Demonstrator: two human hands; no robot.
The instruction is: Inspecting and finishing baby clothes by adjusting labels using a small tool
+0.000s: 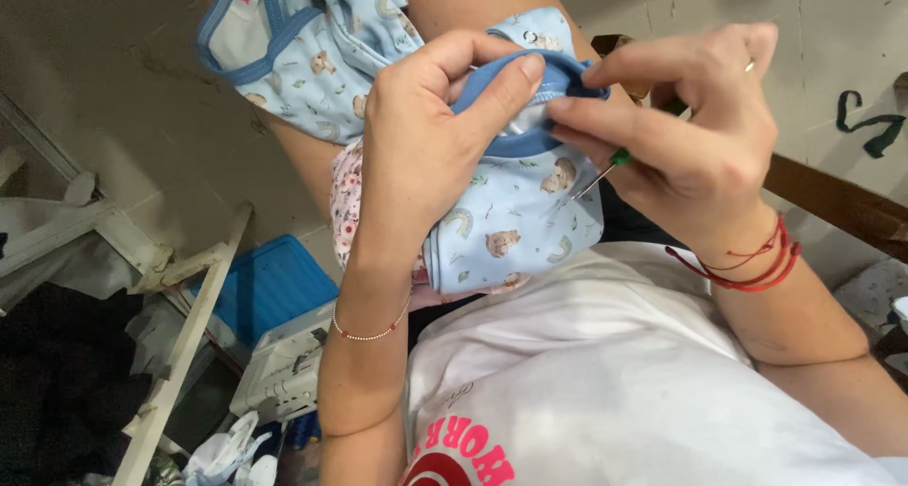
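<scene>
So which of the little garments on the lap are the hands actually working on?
The pale blue bear-print garment with the darker blue trim, pinched by both hands; the pink flowered one lies underneath, untouched.

Two hands: left hand and right hand. One blue garment, one pink floral cloth, one thin tool, perhaps a seam ripper, one blue bin.

Soft, even light falls from above, bright on the white shirt, which is nearly washed out near the bottom. Shadows are faint. The far left corner is dim. Focus is sharp centrally, slightly soft at edges.
</scene>
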